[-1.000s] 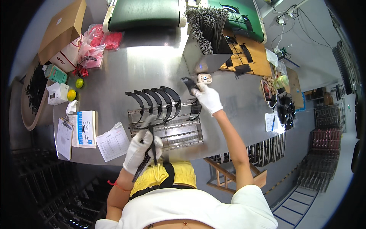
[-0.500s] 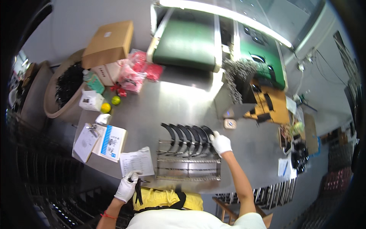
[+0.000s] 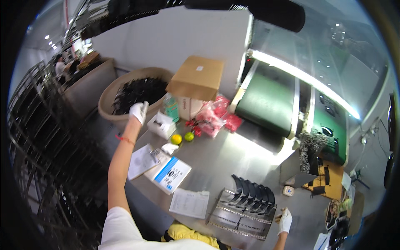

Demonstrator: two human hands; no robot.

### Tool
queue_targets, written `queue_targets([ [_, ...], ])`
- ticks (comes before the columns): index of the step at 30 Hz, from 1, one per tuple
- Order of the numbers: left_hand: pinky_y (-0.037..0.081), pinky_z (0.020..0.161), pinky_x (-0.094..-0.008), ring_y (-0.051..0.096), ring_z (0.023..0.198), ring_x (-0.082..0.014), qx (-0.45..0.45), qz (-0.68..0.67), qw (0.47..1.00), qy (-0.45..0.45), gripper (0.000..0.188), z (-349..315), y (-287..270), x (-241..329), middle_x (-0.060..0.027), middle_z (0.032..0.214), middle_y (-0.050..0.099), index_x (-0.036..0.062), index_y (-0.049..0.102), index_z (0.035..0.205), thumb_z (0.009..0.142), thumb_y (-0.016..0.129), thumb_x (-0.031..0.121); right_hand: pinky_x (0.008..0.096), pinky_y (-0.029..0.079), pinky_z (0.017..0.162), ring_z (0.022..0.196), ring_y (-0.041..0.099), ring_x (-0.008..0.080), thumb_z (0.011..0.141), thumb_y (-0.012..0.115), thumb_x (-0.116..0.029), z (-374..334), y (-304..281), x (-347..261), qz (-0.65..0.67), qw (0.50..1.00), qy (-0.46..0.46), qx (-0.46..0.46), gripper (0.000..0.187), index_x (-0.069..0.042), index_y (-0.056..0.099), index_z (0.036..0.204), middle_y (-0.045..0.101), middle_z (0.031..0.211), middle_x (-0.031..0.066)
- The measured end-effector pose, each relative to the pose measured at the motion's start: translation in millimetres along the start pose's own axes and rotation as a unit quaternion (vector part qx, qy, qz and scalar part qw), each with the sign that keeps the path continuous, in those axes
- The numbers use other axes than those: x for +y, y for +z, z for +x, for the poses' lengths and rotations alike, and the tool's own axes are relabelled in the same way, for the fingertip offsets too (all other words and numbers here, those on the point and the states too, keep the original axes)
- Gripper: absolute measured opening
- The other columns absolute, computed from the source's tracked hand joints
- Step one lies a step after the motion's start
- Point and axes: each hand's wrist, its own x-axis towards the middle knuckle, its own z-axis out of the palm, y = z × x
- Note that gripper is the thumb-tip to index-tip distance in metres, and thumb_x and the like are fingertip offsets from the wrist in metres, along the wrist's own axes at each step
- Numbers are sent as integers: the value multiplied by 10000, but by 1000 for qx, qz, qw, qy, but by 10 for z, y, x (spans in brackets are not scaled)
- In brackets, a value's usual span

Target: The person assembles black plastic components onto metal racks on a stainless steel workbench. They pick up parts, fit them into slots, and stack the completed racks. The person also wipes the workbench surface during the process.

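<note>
My left hand, in a white glove, is stretched far out to the rim of a big round tan tub filled with black curved parts. Its fingers point over the rim and I see nothing in them. My right hand, also gloved, rests at the right end of a wire rack on the steel table. Several black curved parts stand in a row on the rack. The right hand is small at the picture's edge, so its grip is unclear.
Near the tub stand a cardboard box, a green bottle, pink bags and two small round fruits. Paper sheets and a blue-and-white booklet lie at the table's front. A green conveyor belt runs behind. Dark metal racks stand left.
My head has turned left and up. My left hand rose from the table's front edge out to the tub. My right hand moved from the rack's top to its lower right end.
</note>
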Motion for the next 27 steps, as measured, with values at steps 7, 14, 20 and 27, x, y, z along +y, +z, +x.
queue_targets([
  [7,525,807,-321,655,809,-219,-443,-618,648,44,354,-927,344,2782,-106,923,660,7,622,1094,1048,476,326,289,543,674,807,648,156,1041,452,-445,-1082,-481,209,-40,985,155,57,502,-22,660,1214,705,1025,101],
  [14,530,705,-270,644,797,-142,-648,-616,437,90,353,-2022,-383,4096,-80,856,670,-24,575,1268,1057,463,236,340,475,471,523,598,176,990,551,-415,-1780,-778,818,-31,985,126,115,501,34,602,1206,702,794,152],
  [20,515,661,-223,601,733,-71,-669,-461,542,215,354,-3039,-768,4517,-62,987,710,25,522,1370,1031,467,111,428,455,1022,1204,577,378,930,463,-590,-2100,-1227,1021,-306,945,110,-28,656,-70,602,1306,605,1309,211],
  [27,535,760,-249,620,788,-101,-667,-467,534,229,373,-4472,-978,5542,-100,1123,664,16,526,1358,1007,403,-15,454,482,978,1137,617,380,955,478,-523,-2460,-2361,1764,-329,924,194,26,558,-88,607,1280,639,1248,207],
])
